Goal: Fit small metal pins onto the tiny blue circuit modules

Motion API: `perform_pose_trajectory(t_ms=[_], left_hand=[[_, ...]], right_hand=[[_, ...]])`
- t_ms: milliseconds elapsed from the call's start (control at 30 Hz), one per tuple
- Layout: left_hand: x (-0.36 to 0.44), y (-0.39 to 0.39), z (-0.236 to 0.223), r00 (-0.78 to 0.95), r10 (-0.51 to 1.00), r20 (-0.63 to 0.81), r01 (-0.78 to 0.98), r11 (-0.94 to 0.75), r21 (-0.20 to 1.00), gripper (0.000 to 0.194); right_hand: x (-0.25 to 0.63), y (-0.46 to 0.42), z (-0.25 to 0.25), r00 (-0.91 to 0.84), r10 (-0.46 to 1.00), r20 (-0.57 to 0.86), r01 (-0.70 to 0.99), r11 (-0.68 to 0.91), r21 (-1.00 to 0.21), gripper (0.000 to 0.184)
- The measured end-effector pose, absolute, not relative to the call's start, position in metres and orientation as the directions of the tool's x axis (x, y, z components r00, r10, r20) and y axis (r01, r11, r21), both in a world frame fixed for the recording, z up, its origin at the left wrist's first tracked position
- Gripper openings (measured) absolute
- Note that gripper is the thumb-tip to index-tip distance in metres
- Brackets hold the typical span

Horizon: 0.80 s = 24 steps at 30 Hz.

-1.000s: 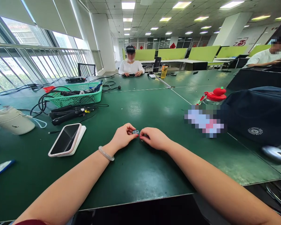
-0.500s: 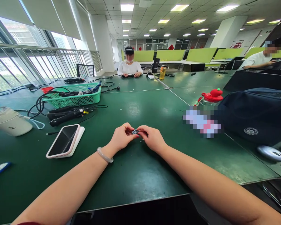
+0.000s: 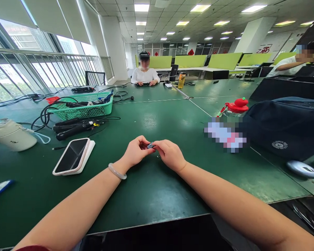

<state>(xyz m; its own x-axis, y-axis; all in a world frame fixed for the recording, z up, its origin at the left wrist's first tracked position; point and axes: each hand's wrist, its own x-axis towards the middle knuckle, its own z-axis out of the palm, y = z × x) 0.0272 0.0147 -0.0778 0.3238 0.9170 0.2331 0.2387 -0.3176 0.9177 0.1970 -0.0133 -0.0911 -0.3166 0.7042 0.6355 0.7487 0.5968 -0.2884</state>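
My left hand (image 3: 136, 152) and my right hand (image 3: 169, 154) meet just above the green table (image 3: 151, 188). Both pinch a small dark part with light markings (image 3: 150, 145) between their fingertips. The fingers of each hand are curled closed around it. A pale bangle (image 3: 117, 171) sits on my left wrist. What the small part is I cannot make out.
A phone in a pink case (image 3: 72, 155) lies left of my hands. Farther left are a cream bottle (image 3: 12, 135), a green basket (image 3: 82, 106) of cables and black tools (image 3: 73, 127). A dark bag (image 3: 285, 127) and red-lidded bottle (image 3: 237, 106) stand right. Two people sit at far desks.
Both hands have drawn closer together and lifted the small part slightly off the table; the part has tilted between the fingertips.
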Motion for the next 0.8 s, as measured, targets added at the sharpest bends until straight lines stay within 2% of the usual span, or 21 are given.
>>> perform_pose_trajectory(t_ms=[233, 467, 567, 667, 733, 800], left_hand=[[0.027, 0.009, -0.075, 0.266, 0.914, 0.307, 0.396, -0.394, 0.830, 0.033], [0.027, 0.007, -0.072, 0.307, 0.888, 0.342, 0.464, -0.453, 0.761, 0.026], [0.028, 0.009, -0.072, 0.320, 0.901, 0.292, 0.313, -0.391, 0.865, 0.031], [0.030, 0.010, -0.074, 0.362, 0.919, 0.158, -0.004, -0.167, 0.986, 0.040], [0.031, 0.010, -0.074, 0.395, 0.914, 0.095, -0.152, -0.037, 0.988, 0.041], [0.032, 0.010, -0.073, 0.406, 0.911, 0.075, -0.210, 0.012, 0.978, 0.041]], right_hand=[[0.196, -0.009, -0.094, -0.257, 0.726, 0.637, 0.724, 0.581, -0.371, 0.019], [0.196, -0.010, -0.093, -0.263, 0.745, 0.613, 0.720, 0.575, -0.389, 0.016], [0.198, -0.010, -0.091, -0.261, 0.707, 0.657, 0.692, 0.612, -0.383, 0.014], [0.201, -0.012, -0.088, -0.288, 0.626, 0.724, 0.670, 0.673, -0.315, 0.020], [0.203, -0.013, -0.085, -0.312, 0.571, 0.760, 0.662, 0.704, -0.257, 0.025], [0.206, -0.014, -0.082, -0.329, 0.534, 0.779, 0.649, 0.727, -0.224, 0.027]])
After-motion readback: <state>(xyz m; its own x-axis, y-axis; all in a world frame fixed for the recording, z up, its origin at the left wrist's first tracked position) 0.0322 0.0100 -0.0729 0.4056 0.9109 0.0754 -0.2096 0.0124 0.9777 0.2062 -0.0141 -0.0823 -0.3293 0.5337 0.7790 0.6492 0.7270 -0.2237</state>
